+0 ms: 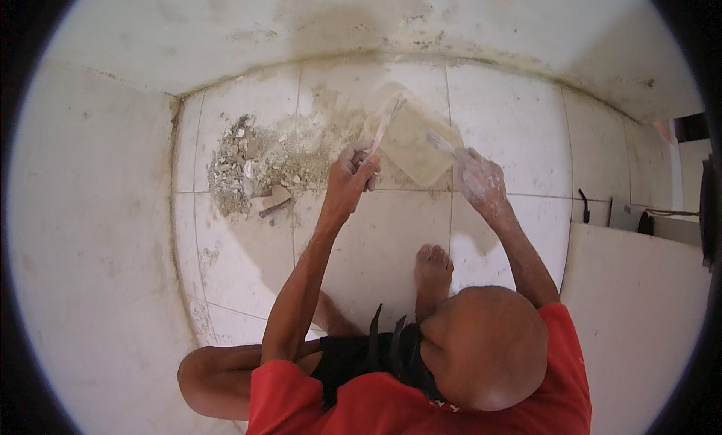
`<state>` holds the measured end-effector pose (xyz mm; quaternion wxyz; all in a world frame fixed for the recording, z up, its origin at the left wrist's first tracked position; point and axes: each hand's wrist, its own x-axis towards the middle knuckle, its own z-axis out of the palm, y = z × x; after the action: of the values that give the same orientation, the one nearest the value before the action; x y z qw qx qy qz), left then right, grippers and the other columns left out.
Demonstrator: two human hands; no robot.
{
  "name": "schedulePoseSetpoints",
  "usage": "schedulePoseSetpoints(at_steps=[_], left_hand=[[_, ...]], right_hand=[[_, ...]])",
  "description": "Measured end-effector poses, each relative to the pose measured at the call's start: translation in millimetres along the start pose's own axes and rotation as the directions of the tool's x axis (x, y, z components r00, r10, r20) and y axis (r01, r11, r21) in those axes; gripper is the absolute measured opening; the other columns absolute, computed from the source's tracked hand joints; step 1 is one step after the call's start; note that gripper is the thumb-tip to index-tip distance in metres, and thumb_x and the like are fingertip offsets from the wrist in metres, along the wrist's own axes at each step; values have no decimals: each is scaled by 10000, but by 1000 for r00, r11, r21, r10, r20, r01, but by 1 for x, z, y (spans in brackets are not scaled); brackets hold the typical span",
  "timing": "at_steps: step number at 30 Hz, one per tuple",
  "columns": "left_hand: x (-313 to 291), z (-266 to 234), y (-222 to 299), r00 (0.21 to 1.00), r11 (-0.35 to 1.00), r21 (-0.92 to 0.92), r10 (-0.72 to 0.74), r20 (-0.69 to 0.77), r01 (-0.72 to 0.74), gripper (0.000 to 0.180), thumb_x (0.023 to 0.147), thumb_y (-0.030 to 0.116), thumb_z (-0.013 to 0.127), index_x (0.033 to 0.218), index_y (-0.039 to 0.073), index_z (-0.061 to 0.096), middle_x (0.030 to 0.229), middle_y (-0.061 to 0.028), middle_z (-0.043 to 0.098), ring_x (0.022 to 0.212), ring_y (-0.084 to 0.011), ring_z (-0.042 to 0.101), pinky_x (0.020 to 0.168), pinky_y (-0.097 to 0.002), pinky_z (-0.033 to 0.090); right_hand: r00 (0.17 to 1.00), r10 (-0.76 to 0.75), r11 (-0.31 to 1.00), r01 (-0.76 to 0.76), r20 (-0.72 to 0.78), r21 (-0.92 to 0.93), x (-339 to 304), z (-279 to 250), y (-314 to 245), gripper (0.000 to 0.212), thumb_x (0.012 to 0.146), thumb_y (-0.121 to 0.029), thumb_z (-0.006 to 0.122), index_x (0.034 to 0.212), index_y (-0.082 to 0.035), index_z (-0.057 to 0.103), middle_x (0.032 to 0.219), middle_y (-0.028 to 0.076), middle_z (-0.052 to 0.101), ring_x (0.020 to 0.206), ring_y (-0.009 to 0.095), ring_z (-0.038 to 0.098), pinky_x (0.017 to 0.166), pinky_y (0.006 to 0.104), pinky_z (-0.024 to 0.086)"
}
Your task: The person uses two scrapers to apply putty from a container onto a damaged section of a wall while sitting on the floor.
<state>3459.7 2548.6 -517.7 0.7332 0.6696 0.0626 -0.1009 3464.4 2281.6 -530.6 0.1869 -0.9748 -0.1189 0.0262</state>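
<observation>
"My left hand (353, 171) pinches a pale narrow tool (386, 129); my right hand (480, 179) closes on a grey-headed tool (439, 141). Log it."

"Where, against the tub (425, 177)?"

"Pale one slants over the tub's far-left side, grey head over its right side. Contact, can't tell. Rubble (237, 171) lies left of the tub, brick chunk (274, 199) at the pile's near edge."

"Step?"

"My read: two-handed tool work at the tub. Next move probably calls for steady tips inside its rim, so nothing flicks onto the tiles (376, 228)."
</observation>
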Motion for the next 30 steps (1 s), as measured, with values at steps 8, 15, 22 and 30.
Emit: schedulePoseSetpoints(at_steps=[8, 15, 22, 30], left_hand=[[-9, 2, 7, 996, 997, 74, -7, 88, 1, 337, 1009, 321, 489, 964, 16, 624, 709, -25, 577, 584, -75, 518, 526, -232, 393], [-10, 7, 15, 988, 912, 401, 24, 151, -83, 269, 1008, 264, 498, 984, 40, 644, 753, -48, 564, 661, -110, 541, 599, -257, 429], [2, -14, 26, 858, 487, 706, 304, 415, -514, 383, 887, 74, 649, 1267, 78, 606, 1086, -114, 593, 894, -267, 579, 820, -386, 497], [7, -28, 35, 734, 149, 748, 389, 557, -647, 634, 779, 23, 695, 1370, 178, 527, 1100, -85, 577, 971, -284, 555, 877, -387, 474]], right_hand=[[882, 166, 234, -469, 441, 851, -4, -11, 22, 202, 925, -194, 588, 1028, -21, 599, 709, 109, 638, 496, 215, 594, 457, 295, 487], [759, 67, 84, -651, 647, 755, 7, -55, -2, 264, 868, -185, 675, 1003, 34, 619, 696, 67, 613, 442, 136, 547, 382, 259, 440], [811, -55, 114, -575, 583, 810, 6, -64, 7, 271, 884, -204, 650, 1020, 30, 640, 631, 66, 612, 442, 111, 539, 395, 246, 431], [890, -57, 163, -439, 452, 884, -3, -46, 11, 248, 898, -213, 623, 1022, -2, 667, 643, 61, 628, 470, 89, 554, 420, 229, 437]])
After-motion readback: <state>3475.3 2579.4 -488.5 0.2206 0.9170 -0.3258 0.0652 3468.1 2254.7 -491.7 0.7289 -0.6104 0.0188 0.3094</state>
